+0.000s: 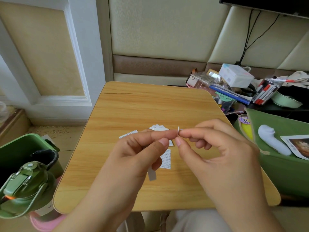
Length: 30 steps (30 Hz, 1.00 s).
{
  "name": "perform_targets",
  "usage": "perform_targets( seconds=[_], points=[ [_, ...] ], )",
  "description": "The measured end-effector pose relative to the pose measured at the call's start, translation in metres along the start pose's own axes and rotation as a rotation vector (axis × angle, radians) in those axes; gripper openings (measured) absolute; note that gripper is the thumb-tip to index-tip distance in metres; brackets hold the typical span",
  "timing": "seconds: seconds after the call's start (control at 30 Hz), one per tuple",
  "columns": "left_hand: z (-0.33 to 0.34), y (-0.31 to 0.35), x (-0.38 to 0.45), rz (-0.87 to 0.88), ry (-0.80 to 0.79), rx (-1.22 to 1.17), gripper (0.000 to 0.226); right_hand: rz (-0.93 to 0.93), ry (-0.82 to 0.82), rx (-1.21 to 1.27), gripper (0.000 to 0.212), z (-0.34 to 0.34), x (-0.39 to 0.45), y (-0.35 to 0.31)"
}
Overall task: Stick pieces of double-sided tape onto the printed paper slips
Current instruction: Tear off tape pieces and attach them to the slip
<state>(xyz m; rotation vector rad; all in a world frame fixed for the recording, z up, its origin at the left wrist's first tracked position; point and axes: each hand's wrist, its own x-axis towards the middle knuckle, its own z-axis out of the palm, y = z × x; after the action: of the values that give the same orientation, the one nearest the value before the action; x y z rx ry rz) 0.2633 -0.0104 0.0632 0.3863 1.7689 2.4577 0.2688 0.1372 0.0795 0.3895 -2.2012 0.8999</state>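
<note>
A green bottle [25, 186] stands left of a small wooden table [133, 106]. Above it, the left hand [133, 158] holds a white tape strip [151, 174] while the right hand [215, 148] pinches its upper end. Printed paper slips [166, 159] lie beneath the hands.

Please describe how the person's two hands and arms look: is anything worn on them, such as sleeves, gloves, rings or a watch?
Both the left hand and the right hand are bare: no gloves, and no rings show on the visible fingers. The forearms are uncovered down to the bottom edge of the picture, with no sleeve, watch or bracelet in view. The fingernails visible look short and unpainted.
</note>
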Motion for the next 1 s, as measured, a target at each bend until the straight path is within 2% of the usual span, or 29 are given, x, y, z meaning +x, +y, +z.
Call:
perform_targets(
  seconds=[0.13, 0.47, 0.73, 0.83, 1.0],
  points=[
    [0.0005, 0.0035, -0.0011, -0.029, -0.003, -0.015, 0.023, -0.039, 0.016, -0.046, 0.004, -0.0001, 0.0001, -0.0007],
    [0.0019, 0.0090, -0.0004, -0.092, 0.000, -0.084, 0.025, -0.011, -0.019, 0.033, 0.007, -0.0008, 0.0013, 0.0012],
    [0.0019, 0.0094, -0.0001, -0.113, -0.010, -0.117, 0.025, 0.075, -0.049, 0.187, 0.006, -0.0005, 0.0016, 0.0019],
    [0.0026, 0.0091, -0.0004, -0.104, -0.005, -0.110, 0.024, 0.119, -0.049, 0.220, 0.012, 0.0000, 0.0019, 0.0012],
    [0.0041, 0.0093, -0.0001, -0.081, 0.006, -0.066, 0.022, 0.156, -0.073, 0.265, 0.005, 0.0001, 0.0035, 0.0021]
  ],
)
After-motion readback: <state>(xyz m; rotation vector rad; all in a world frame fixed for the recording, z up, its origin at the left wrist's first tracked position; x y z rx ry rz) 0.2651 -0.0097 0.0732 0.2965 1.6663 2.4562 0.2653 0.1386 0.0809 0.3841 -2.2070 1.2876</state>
